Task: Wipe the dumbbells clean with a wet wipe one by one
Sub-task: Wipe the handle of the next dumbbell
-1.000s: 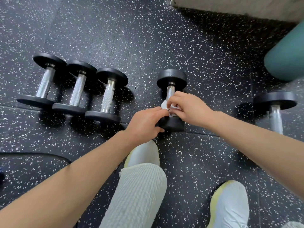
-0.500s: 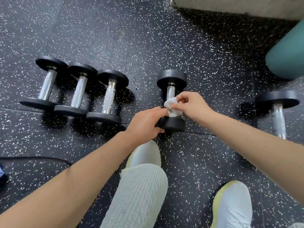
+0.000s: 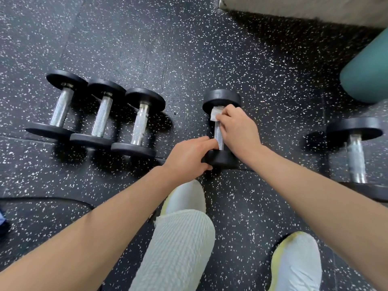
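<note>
Three black-plated, chrome-handled dumbbells (image 3: pixel 100 116) lie on the speckled black rubber floor (image 3: pixel 189 49). The left hand (image 3: pixel 186 158) grip curls round the near plate of a fourth dumbbell (image 3: pixel 219 135). The right hand (image 3: pixel 239 129) grip pinches a white wet wipe (image 3: pixel 215 114) against its handle's far end.

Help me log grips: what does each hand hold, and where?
Left hand grips the dumbbell by its near weight; right hand pinches the wet wipe against the handle's far end.
</note>
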{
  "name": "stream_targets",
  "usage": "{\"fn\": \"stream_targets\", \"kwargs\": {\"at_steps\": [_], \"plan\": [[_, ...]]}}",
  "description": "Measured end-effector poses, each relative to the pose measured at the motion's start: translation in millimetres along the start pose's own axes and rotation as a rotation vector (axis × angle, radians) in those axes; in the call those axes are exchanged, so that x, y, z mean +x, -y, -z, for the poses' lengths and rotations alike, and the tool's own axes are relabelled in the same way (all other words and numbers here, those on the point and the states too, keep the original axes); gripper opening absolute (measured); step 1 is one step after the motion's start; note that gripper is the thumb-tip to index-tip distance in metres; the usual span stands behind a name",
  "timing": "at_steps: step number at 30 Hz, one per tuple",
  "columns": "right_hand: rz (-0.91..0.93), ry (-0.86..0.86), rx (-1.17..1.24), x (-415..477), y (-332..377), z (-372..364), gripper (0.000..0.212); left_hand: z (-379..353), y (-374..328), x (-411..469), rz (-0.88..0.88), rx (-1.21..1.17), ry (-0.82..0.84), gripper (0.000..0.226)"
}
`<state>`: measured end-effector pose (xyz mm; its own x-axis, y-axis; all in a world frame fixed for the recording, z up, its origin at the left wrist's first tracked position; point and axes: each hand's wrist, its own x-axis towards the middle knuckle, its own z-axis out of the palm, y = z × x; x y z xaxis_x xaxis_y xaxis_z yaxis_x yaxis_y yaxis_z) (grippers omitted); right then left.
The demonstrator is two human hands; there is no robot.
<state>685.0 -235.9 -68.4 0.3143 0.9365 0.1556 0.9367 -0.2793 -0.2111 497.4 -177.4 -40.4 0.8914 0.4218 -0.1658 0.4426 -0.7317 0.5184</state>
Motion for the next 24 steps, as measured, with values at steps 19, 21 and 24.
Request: {"fn": "stream_targets", "kwargs": {"at_steps": [19,21,24], "plan": [[0.101,0.108,0.050,13,-5,15,0.010,-1,-2,0,-0.015,-0.009,-0.005,0.042],[0.131,0.132,0.079,7,-7,19,0.011,-2,-2,0,-0.019,0.000,-0.007,0.042],[0.038,0.102,0.118,1,-6,21,0.014,-3,-3,2,-0.030,0.006,-0.011,0.044]]}}
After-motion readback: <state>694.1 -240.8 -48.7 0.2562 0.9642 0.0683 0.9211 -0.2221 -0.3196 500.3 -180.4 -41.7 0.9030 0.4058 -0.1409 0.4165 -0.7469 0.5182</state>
